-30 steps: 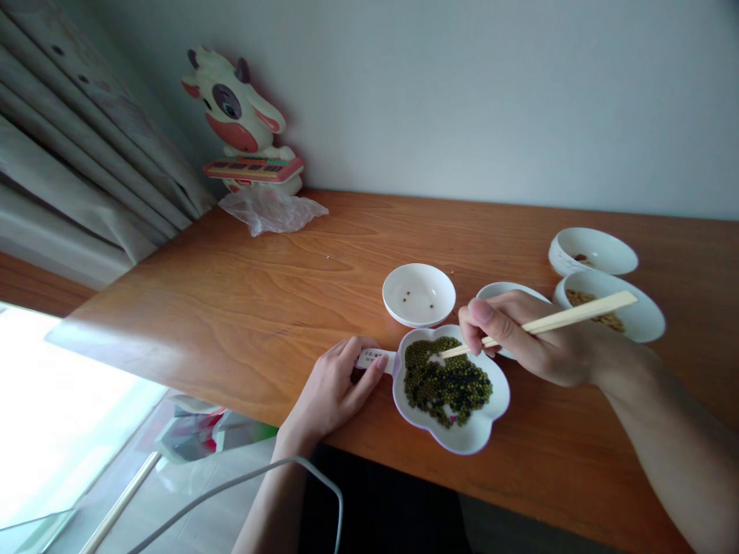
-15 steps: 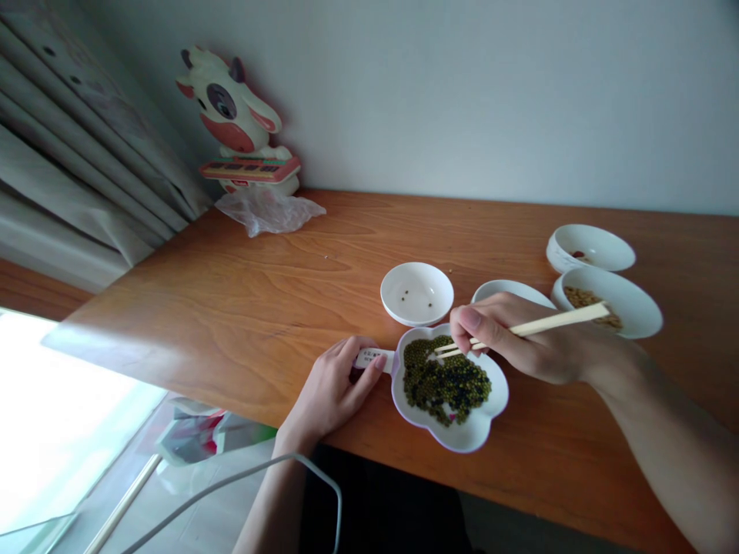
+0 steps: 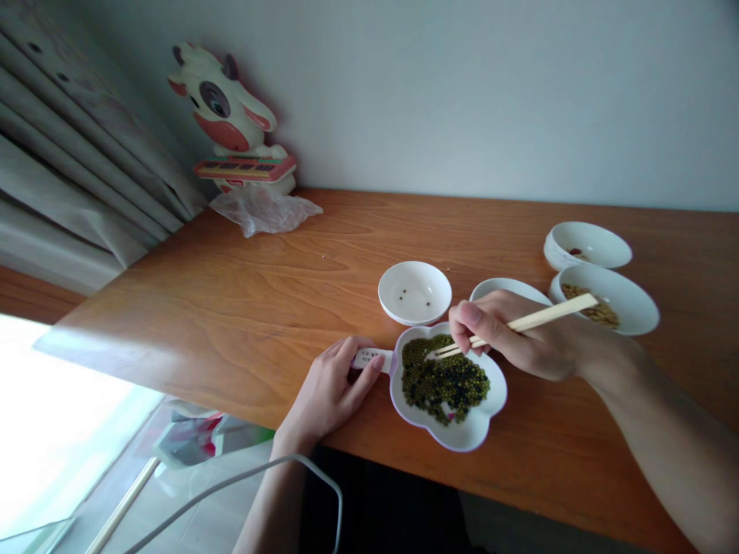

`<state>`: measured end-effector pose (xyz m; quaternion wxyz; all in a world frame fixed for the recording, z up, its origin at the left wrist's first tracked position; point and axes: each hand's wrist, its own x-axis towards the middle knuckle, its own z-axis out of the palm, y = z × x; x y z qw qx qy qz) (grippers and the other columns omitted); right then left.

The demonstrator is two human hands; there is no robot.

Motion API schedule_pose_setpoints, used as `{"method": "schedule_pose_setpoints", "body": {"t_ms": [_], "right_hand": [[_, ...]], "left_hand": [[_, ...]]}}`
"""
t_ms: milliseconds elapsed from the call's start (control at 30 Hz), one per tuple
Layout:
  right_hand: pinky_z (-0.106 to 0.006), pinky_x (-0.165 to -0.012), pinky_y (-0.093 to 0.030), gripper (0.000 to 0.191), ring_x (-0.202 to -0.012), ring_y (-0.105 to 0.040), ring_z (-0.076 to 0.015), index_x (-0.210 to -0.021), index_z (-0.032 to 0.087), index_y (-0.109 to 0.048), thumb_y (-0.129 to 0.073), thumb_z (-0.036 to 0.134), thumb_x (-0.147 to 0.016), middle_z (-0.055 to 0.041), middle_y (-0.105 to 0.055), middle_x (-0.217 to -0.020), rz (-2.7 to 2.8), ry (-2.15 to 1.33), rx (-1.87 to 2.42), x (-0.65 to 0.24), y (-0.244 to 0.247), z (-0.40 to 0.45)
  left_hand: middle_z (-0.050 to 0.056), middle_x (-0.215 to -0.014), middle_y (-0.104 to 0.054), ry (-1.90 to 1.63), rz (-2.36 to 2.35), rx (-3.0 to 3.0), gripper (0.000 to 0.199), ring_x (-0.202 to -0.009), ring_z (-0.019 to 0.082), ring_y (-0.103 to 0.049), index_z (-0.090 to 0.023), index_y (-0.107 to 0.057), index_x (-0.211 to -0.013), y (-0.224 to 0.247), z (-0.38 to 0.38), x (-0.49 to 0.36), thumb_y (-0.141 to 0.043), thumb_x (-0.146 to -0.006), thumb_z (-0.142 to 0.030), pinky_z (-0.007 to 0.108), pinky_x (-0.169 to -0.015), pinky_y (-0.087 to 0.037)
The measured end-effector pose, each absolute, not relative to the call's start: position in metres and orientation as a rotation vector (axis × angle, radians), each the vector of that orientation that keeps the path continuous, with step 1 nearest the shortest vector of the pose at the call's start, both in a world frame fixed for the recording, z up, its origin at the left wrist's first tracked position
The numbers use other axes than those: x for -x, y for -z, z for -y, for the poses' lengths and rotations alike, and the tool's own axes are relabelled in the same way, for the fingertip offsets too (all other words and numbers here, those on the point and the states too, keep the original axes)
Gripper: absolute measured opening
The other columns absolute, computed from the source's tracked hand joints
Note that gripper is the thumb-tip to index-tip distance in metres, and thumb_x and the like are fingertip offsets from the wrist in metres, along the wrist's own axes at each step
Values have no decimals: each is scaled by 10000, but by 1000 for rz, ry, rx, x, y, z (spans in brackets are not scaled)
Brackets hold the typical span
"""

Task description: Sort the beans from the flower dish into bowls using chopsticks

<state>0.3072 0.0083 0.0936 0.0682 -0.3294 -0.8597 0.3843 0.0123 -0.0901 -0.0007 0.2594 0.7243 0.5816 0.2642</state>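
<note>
below the right hand (image 3: 513,350), green beans (image 3: 444,381) are apparently probed with its pinched chopsticks (image 3: 554,312), the dish handle (image 3: 376,360) clasped by the left hand (image 3: 326,391); any catch is indiscernible, steady tips needed.

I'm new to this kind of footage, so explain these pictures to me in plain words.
There is no machine, only a person's two bare hands, seen from a camera worn on the head. The left hand grips the handle of a flower-shaped dish holding green and dark beans. The right hand holds chopsticks, their tips at the beans. Beyond the dish, four white bowls stand on the wooden table; one is partly hidden. At the back are a cow toy with a keyboard and crumpled clear plastic.
</note>
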Motion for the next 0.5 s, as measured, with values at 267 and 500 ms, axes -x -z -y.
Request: {"method": "schedule_pose_setpoints", "body": {"t_ms": [267,500], "right_hand": [[-293,-639,-401,638,-630,-532,-145,-785,199,-617,-254,620,-1097,-6,-607,-688,2586,-1168,958,-305,-93,-9],[-302,-643,-392,643,-633,-548,-150,-791,202,-635,-252,617,-1098,-11,-631,-699,2584,-1151,996,-305,-94,-8]], "left_hand": [[60,-1040,-741,-711,-1577,-1968,267,-922,226,-699,-229,-630,-1147,0,90,-12,-526,-1073,-464,363,-841,-537],[67,-1046,-740,-710,-1581,-1964,281,-929,235,-702,-235,-624,-1149,0,90,-12,-514,-1075,-482,364,-845,-541]]}}
